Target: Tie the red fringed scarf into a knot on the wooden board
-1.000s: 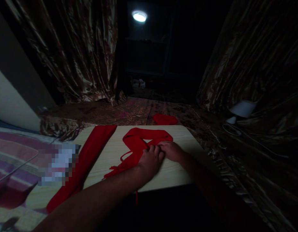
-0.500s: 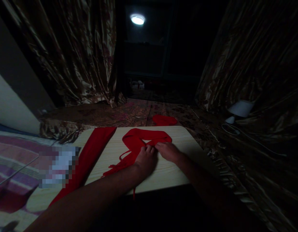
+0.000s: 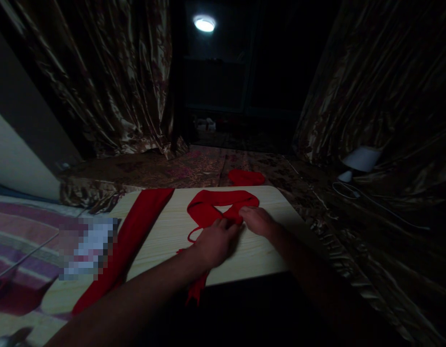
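Observation:
A red fringed scarf (image 3: 204, 207) lies bent into a loop on the pale wooden table (image 3: 157, 246). My right hand (image 3: 258, 221) pinches the scarf's right side, fingers closed on the fabric. At the lower side of the loop my left hand (image 3: 217, 243) is closed over the same scarf, its fingertips partly hidden in the folds. Fringed ends of the scarf show past my left wrist and hang over the table's near edge. Under my forearm, the part between is hidden.
A long red cloth strip (image 3: 139, 226) crosses the table's left side, beside a blurred-out item (image 3: 88, 248). Another red cloth (image 3: 246, 177) lies past the far edge. A small white lamp (image 3: 362, 159) with a cord stands right. Striped bedding (image 3: 23, 241) is at left.
My left hand has shifted slightly right and nearer to me. The scarf's loop has slid a little right, and more fringe now hangs at the table's near edge.

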Available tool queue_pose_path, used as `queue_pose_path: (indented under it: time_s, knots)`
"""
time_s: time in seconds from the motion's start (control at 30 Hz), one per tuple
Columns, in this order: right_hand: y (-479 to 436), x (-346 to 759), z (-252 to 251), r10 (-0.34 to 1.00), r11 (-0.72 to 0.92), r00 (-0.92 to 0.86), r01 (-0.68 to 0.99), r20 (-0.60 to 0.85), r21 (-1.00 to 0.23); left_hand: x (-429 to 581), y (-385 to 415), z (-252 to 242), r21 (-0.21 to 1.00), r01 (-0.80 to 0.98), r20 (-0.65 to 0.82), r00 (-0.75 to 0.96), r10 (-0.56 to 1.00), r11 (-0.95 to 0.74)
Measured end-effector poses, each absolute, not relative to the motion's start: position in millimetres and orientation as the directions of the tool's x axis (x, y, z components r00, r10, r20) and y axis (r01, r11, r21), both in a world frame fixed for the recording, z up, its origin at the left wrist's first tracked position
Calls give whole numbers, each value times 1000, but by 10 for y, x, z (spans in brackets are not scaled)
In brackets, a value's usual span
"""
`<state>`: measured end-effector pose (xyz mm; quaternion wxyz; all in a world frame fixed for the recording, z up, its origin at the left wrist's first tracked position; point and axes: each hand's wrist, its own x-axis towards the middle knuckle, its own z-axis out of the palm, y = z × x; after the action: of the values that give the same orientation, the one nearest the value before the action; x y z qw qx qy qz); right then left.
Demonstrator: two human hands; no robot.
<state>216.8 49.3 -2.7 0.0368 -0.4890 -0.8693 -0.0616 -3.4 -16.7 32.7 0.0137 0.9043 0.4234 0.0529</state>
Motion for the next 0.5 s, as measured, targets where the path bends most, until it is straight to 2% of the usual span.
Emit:
queue_pose_path:
  time_s: [0.1, 0.17, 0.23, 0.3, 0.4, 0.5]
  knots:
    - [462, 2195, 11, 856, 499, -498, 866, 137, 28, -347, -29, 319, 250, 829, 176, 470, 865, -501]
    - [442, 2177, 33, 849, 511, -500, 859, 172, -24, -575, 77, 275, 302, 887, 76, 342, 937, -349]
    - [432, 2121, 35, 828, 546, -523, 834, 204, -79, -766, 152, 216, 341, 869, -24, 391, 920, -360]
    - [432, 2040, 14, 806, 582, -550, 804, 219, -121, -900, 172, 174, 383, 812, -52, 495, 867, -440]
    - [443, 1938, -32, 793, 603, -571, 785, 211, -142, -1035, 109, 195, 332, 785, -105, 582, 807, -523]
    - [461, 1910, -53, 792, 606, -575, 782, 207, -147, -1167, 31, 295, 204, 753, -275, 658, 701, -626]
